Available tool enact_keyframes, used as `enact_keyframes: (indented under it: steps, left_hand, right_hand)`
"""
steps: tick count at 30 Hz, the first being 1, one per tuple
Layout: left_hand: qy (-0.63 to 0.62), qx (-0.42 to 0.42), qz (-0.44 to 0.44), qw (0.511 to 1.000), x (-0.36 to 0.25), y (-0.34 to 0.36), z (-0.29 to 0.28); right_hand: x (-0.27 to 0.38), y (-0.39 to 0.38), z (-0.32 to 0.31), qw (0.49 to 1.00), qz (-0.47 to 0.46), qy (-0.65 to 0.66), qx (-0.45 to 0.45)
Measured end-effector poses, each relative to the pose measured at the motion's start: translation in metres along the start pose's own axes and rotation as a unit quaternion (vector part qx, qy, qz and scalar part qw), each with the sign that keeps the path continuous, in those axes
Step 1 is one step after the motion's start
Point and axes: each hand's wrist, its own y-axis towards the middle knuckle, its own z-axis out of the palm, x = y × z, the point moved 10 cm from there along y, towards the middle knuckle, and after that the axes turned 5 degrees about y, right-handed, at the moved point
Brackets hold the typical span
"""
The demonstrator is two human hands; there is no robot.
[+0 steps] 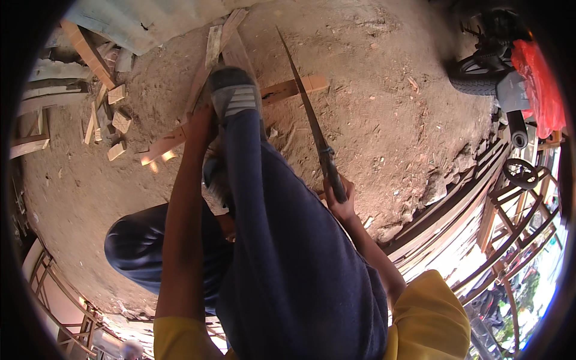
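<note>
R hand (341,203) wrapped round handle of a hand saw (310,111); long tapered blade points up & away, crossing over the R part of a reddish wood plank (288,90). Can't tell if blade touches it. Plank lies on dirt floor (384,114), running both sides of the person's shoe (237,96). L hand (203,122) is down at plank, just L of shoe; fingers hidden, can't tell if gripping. Small wood offcuts (121,122) on floor to the L, corrugated sheet (144,21) top L. Far R: wheel (474,78), red plastic bag (543,90) near it; stacked boards (447,195) lower down.
</note>
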Motion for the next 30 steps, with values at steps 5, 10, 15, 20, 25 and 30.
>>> enact_keyframes:
  steps: [5,10,15,20,25,30]
  left_hand:
    - [-0.004,0.038,-0.009,0.999,-0.011,0.007,0.007]
    - [0.001,0.033,-0.029,0.999,0.012,0.012,0.033]
    - [-0.020,0.023,-0.005,1.000,0.000,0.004,0.007]
    - [0.014,0.061,-0.017,0.998,-0.002,0.011,0.022]
    - [0.003,0.034,-0.013,0.999,0.004,0.008,0.021]
    - [-0.037,0.043,-0.017,0.998,0.002,0.005,0.012]
  right_hand:
    - [0.053,0.105,0.027,0.999,-0.008,0.047,-0.016]
    - [0.037,0.055,0.015,1.000,0.014,0.021,-0.006]
    - [0.045,-0.004,-0.003,0.999,0.027,-0.020,0.012]
    - [0.058,0.068,0.006,1.000,0.029,-0.011,0.006]
    - [0.070,0.099,0.029,1.000,-0.004,-0.011,0.028]
    - [0.041,0.008,-0.003,1.000,0.012,-0.009,0.010]
